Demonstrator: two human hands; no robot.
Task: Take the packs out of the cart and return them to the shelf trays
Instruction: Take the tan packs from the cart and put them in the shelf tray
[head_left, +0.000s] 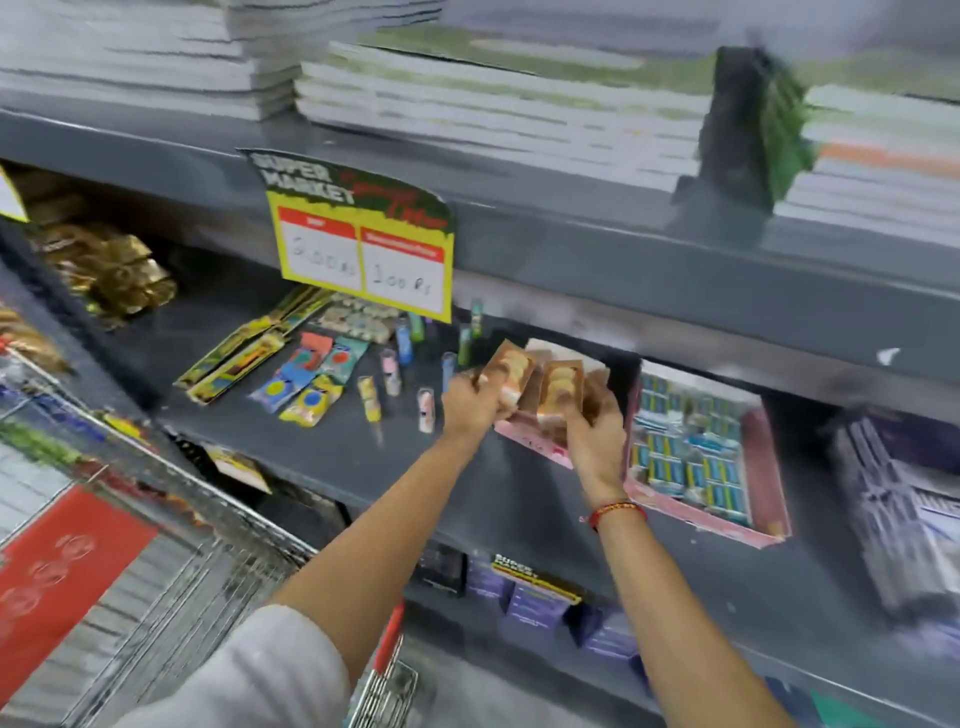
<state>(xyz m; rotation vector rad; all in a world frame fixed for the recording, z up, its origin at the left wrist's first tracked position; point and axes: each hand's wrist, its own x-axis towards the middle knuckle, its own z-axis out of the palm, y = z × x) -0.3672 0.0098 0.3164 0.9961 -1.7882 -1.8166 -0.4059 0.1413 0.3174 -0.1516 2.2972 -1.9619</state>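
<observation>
Both arms reach to the grey middle shelf (332, 457). My left hand (470, 402) grips a small brown pack (509, 371) with pale round pieces showing through its window. My right hand (592, 434) grips a second brown pack (556, 387) of the same kind. Both packs are held over a pink shelf tray (524, 439), whose inside is mostly hidden by my hands. The wire cart (171, 587) stands at the lower left, its red handle (389, 639) under my left forearm. The frame is motion-blurred.
A second pink tray (769, 499) of blue-and-white packs sits right of my hands. Small tubes (405, 345), colourful packets (306, 384) and long yellow packs (234, 364) lie on the shelf's left. A yellow price sign (363, 244) hangs above. Stacked notebooks (493, 104) fill the top shelf.
</observation>
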